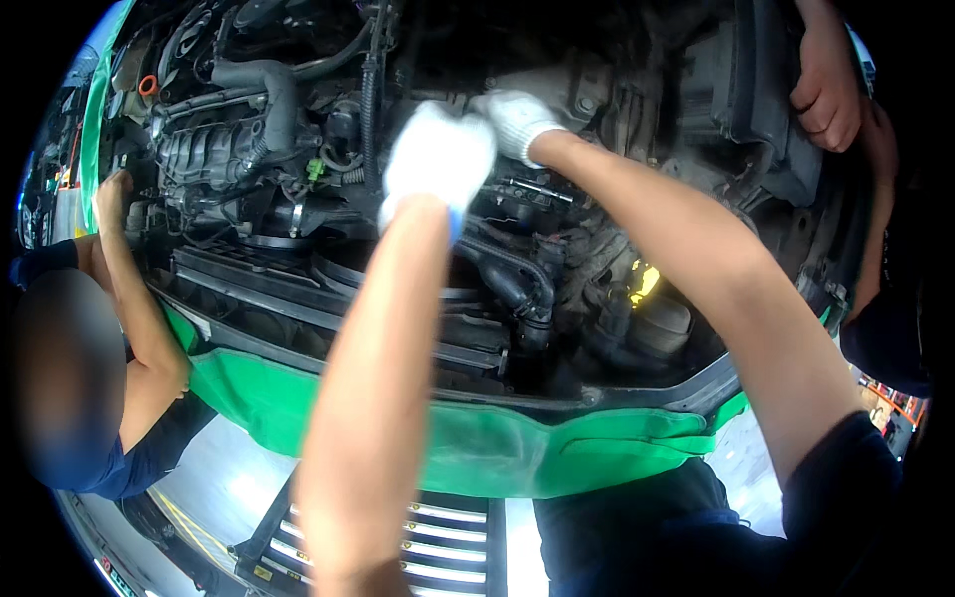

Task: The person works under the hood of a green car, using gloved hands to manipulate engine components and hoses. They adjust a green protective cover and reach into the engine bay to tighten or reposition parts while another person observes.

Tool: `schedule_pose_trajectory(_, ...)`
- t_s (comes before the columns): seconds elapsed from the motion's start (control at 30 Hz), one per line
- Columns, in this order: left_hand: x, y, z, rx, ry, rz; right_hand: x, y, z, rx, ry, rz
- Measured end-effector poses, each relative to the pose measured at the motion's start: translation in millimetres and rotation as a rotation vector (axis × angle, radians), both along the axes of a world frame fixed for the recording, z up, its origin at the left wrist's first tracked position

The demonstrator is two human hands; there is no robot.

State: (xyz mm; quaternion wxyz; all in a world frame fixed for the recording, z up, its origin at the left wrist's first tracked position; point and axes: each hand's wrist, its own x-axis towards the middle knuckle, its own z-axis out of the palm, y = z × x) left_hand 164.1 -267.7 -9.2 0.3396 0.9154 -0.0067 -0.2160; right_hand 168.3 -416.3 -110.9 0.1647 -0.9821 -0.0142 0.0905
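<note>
Bare and blurred, the person's left forearm [373,418] rises closest to the camera from 6 o'clock; the right forearm [676,214] slants in from 4 o'clock. Both reach over a dark, crowded car engine bay lined along its front edge, at 6 o'clock, by a bright green protective cover [487,453]. Near 12 o'clock, the left hand in a white knit glove [440,154] and the right hand in a white knit glove [519,121] come close together, overlapping in this view. Their fingertips point down among the parts and are hidden or smeared, so I cannot tell whether the fingers are apart, together or clamped on anything. Just beyond the right hand, between 12 and 1, sits a dusty grey metal engine part with a bolt [557,88]. A slim silvery metal rod [542,189] lies below that hand, at 1 o'clock; a black ribbed hose [370,109] runs at 11.

The step in hand appears to be close two-handed work deep in the bay; the next move seems to call for careful finger placement in a tight, dim space.

Co-workers' bare hands show between 9 and 10 o'clock [114,191] and, fingers curled, at 2 [829,99].
</note>
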Motion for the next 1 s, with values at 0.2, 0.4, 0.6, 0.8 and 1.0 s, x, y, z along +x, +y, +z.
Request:
schedule_pose_trajectory(0.2,-47.6,172.7,87.5,0.184,-0.316,-0.421,61.4,59.2,-30.2,-0.033,0.139,0.097)
schedule_pose_trajectory(0.4,-73.5,215.9,46.3,0.241,-0.776,-0.572,71.5,88.8,-62.9,-0.284,0.058,0.223)
schedule_pose_trajectory(0.6,-71.8,218.9,46.9,0.258,-0.762,-0.564,69.3,96.2,-66.4,-0.235,-0.017,0.045)
schedule_pose_trajectory(0.8,-70.3,224.4,48.5,0.284,-0.801,-0.541,71.4,101.5,-43.2,-0.237,0.061,0.037)
schedule_pose_trajectory(1.0,-70.1,218.3,49.1,0.279,-0.796,-0.53,74.8,98.7,-39.6,-0.399,0.182,0.154)
